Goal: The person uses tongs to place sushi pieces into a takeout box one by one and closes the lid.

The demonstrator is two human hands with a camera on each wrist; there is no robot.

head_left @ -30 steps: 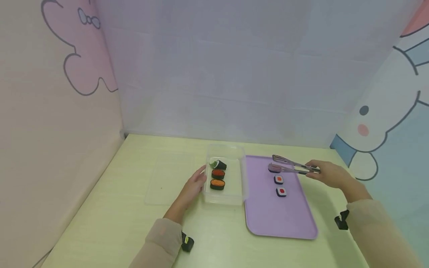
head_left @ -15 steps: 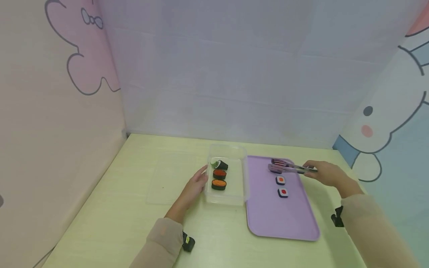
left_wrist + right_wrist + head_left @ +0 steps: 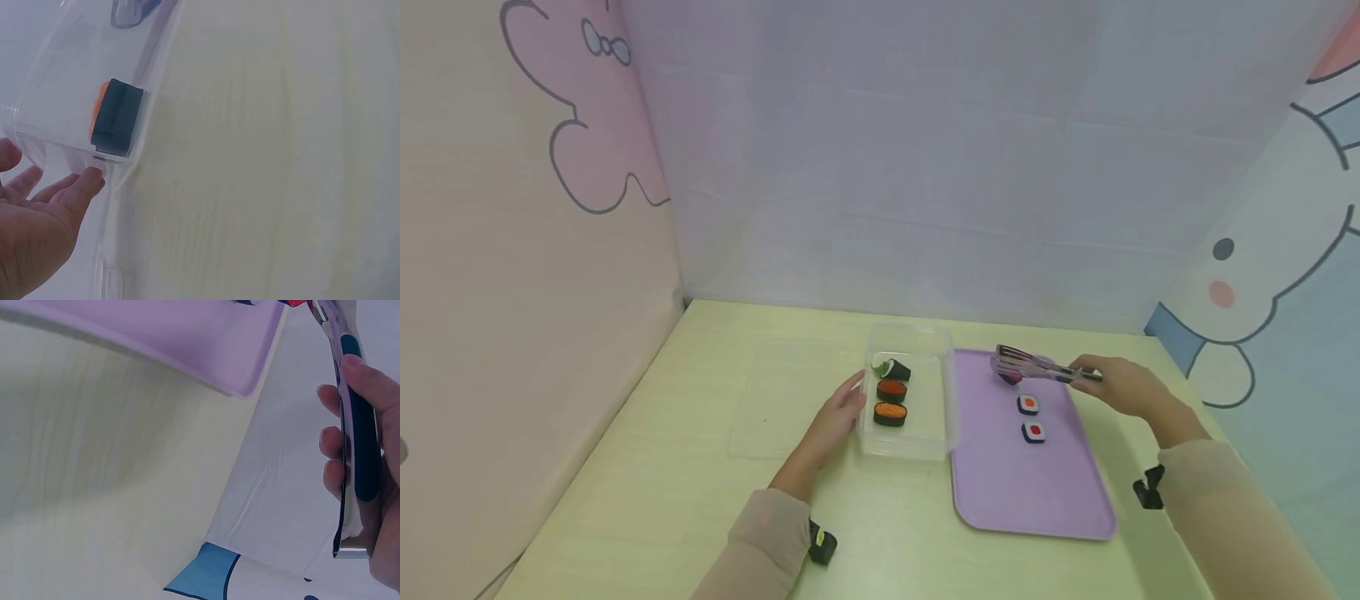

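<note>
My right hand [image 3: 1122,387] grips metal tongs [image 3: 1051,371] above the back of the purple tray [image 3: 1037,492]. Between the tong heads is a dark piece with some red [image 3: 1011,378], partly hidden by them. In the right wrist view, fingers and thumb wrap the dark tong handle [image 3: 364,444]. My left hand [image 3: 832,421] rests relaxed fingers against the left wall of the clear container [image 3: 917,448]. Inside it stand a green-topped roll [image 3: 898,371], a red-topped piece [image 3: 892,391] and an orange-topped piece [image 3: 890,414], its dark side [image 3: 117,119] showing in the left wrist view.
Two white rolls with dark edges lie on the tray, one with an orange centre [image 3: 1027,404], one with a red centre [image 3: 1033,431]. A clear flat lid [image 3: 782,400] lies left of the container. A patterned wall cloth [image 3: 880,167] hangs behind the table.
My right hand and the tongs have shifted slightly left. The piece at the tong heads now looks tilted, slightly left of its earlier spot. The left hand stays at the container's wall.
</note>
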